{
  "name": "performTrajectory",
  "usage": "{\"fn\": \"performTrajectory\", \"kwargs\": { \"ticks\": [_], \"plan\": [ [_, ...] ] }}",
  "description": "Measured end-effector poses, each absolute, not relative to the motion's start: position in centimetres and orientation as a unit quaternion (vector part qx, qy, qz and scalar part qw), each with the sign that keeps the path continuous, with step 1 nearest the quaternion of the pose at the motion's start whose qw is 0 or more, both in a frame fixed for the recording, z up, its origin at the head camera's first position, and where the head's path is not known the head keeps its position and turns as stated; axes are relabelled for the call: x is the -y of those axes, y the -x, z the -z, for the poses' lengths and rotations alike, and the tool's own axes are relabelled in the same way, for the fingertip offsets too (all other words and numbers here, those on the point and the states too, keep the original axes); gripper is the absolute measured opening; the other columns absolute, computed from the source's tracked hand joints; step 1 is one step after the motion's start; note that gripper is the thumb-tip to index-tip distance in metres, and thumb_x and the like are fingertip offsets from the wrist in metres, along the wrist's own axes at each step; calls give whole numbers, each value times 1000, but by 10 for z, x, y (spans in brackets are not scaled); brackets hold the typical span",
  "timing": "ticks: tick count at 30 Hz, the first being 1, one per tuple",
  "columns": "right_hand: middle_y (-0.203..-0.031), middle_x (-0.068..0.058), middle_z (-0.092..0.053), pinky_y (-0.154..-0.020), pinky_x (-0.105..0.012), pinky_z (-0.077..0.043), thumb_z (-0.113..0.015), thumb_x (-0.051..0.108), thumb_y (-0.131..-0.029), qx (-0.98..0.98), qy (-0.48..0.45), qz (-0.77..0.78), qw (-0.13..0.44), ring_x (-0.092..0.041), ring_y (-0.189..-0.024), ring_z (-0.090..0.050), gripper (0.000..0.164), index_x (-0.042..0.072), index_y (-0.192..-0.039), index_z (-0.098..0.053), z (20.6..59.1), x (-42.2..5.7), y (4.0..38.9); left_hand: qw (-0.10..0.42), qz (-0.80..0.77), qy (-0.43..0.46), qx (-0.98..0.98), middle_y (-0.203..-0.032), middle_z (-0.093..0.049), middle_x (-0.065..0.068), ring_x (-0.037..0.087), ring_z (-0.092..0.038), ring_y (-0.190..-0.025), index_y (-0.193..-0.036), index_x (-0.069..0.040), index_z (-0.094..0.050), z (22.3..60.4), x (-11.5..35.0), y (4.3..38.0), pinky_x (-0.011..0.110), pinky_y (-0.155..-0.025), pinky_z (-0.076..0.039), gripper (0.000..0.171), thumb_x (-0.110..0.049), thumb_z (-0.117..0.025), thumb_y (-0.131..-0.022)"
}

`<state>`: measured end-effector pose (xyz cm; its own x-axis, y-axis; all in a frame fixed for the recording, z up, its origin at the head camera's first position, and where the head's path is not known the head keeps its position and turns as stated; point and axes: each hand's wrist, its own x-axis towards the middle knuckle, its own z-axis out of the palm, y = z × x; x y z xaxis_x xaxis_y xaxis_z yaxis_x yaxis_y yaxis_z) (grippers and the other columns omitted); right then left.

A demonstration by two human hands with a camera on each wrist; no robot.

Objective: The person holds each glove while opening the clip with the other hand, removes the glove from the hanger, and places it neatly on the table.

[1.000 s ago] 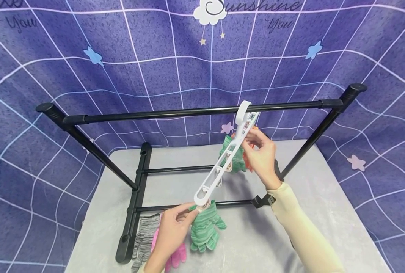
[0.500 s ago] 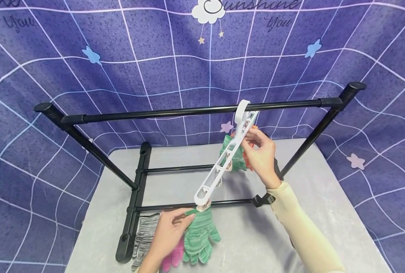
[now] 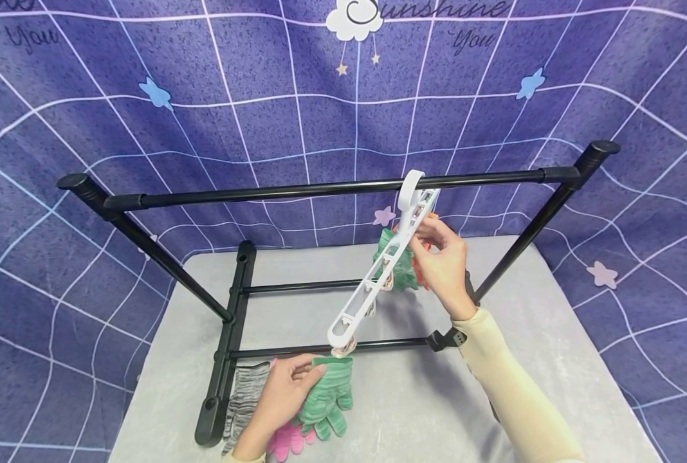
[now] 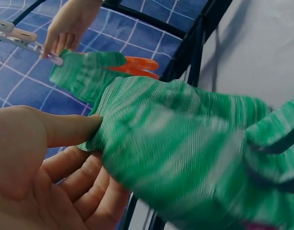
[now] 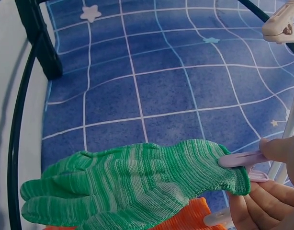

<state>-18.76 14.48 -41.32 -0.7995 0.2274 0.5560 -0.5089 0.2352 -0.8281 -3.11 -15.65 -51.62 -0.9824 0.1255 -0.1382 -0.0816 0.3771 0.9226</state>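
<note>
My left hand (image 3: 285, 392) pinches the cuff of a green striped glove (image 3: 327, 393) between thumb and fingers. In the left wrist view this glove (image 4: 180, 139) stretches away to the right, partly blurred. A white clip hanger (image 3: 363, 292) hangs by its hook from the rack's top bar. The end clip (image 3: 343, 348) sits just above the glove, apart from it. My right hand (image 3: 444, 260) holds a lilac clip (image 5: 240, 159) on the hanger, and that clip bites the cuff of another green glove (image 5: 123, 179). Behind it hangs an orange glove (image 5: 185, 218).
A black rack (image 3: 332, 189) spans the grey table (image 3: 436, 411). Its left foot (image 3: 226, 347) lies beside a grey-black glove (image 3: 247, 392) and a pink glove (image 3: 290, 440), partly under my left hand. A purple gridded curtain (image 3: 274, 128) stands behind.
The green glove in my left hand has moved down and left, away from the hanger's end clip. My right hand and the hanger have stayed nearly in place.
</note>
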Motion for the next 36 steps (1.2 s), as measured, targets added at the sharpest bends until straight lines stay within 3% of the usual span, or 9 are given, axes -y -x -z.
{"fn": "performTrajectory", "kwargs": {
  "ticks": [1,3,5,11,17,23,27,36],
  "plan": [
    [-97,-23,-79,-78,-25,-59,-79,-8,-91,726,-96,-611,301,-2,-77,-68,19,-7,-109,-77,413,-144,187,96,-559,-13,-824,-96,-81,0,12,-78,-83,-123,-9,-79,518,157,31,42,-104,-57,29,-28,-76,-100],
    [-97,-23,-79,-78,-21,-57,-79,-9,-91,726,-94,-612,300,-1,-76,-67,19,-7,-109,-77,412,-143,187,102,-557,-17,-824,-97,-80,2,13,-77,-83,-125,-6,-77,521,157,31,32,-79,-64,33,-27,-77,-100],
    [-97,-24,-79,-77,-17,-56,-78,-10,-91,725,-94,-613,299,0,-76,-66,19,-8,-109,-77,412,-142,187,105,-555,-23,-825,-95,-80,2,14,-76,-82,-126,-4,-76,525,158,32,25,-76,-62,34,-25,-78,-99],
    [-97,-31,-76,-76,-15,-53,-74,-16,-90,726,-97,-611,301,0,-76,-64,19,-13,-109,-74,412,-141,189,109,-548,-48,-828,-99,-80,6,17,-78,-85,-130,-1,-72,536,160,31,25,-77,-62,37,-16,-79,-97],
    [-96,-24,-78,-75,-15,-54,-77,-10,-91,724,-93,-615,298,-1,-76,-66,18,-7,-109,-77,412,-142,188,128,-531,-62,-836,-111,-79,10,17,-77,-93,-137,0,-67,541,162,28,25,-80,-62,43,-16,-77,-99],
    [-95,-27,-78,-75,-16,-54,-78,-12,-89,725,-88,-611,304,0,-75,-65,19,-9,-108,-76,413,-141,188,144,-535,-56,-830,-112,-80,10,18,-77,-84,-143,1,-62,545,166,28,26,-71,-62,44,-12,-71,-103],
    [-97,-31,-76,-76,-16,-53,-75,-16,-89,730,-84,-606,304,1,-75,-63,20,-14,-109,-73,413,-140,189,147,-544,-49,-825,-115,-79,15,17,-78,-86,-145,6,-59,548,168,28,26,-72,-63,46,-10,-70,-103],
    [-96,-21,-79,-76,-20,-56,-78,-8,-91,728,-98,-609,299,-4,-76,-67,18,-5,-109,-78,414,-144,188,157,-536,-49,-828,-115,-79,15,17,-78,-87,-142,8,-60,553,171,28,26,-75,-63,45,-10,-69,-103]
  ]
}}
